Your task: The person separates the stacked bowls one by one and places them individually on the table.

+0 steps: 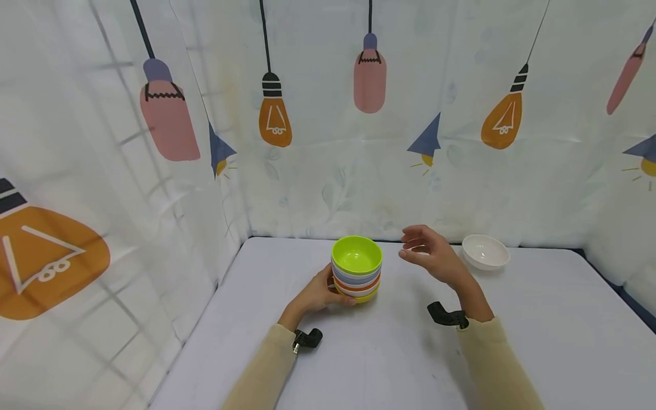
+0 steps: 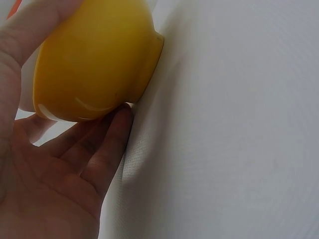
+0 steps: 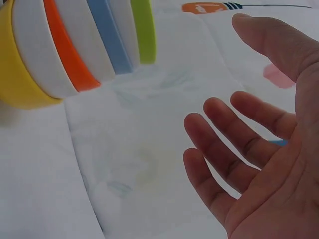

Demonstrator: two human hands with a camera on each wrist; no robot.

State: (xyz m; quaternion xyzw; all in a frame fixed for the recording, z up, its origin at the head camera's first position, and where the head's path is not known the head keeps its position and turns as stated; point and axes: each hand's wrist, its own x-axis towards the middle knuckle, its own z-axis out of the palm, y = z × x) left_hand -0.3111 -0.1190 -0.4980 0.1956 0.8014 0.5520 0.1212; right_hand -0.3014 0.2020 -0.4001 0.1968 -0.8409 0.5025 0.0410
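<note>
A stack of nested bowls (image 1: 357, 273) stands on the table, yellow at the bottom and lime green on top, with white, orange and blue rims between. My left hand (image 1: 319, 291) grips the stack low on its left side. In the left wrist view, the thumb and fingers (image 2: 107, 149) reach round the yellow bowl (image 2: 94, 59), its foot close to the tabletop. To the right of the stack, my right hand (image 1: 433, 254) hovers apart from it. The right wrist view shows its fingers (image 3: 219, 144) spread and loosely bent, holding nothing, with the colored rims (image 3: 75, 45) beyond.
A white bowl (image 1: 486, 252) sits by itself near the table's back edge, right of my right hand. The white tabletop (image 1: 369, 364) runs back to a curtain (image 1: 318, 188) printed with lamps and bulbs, which also hangs along the left side.
</note>
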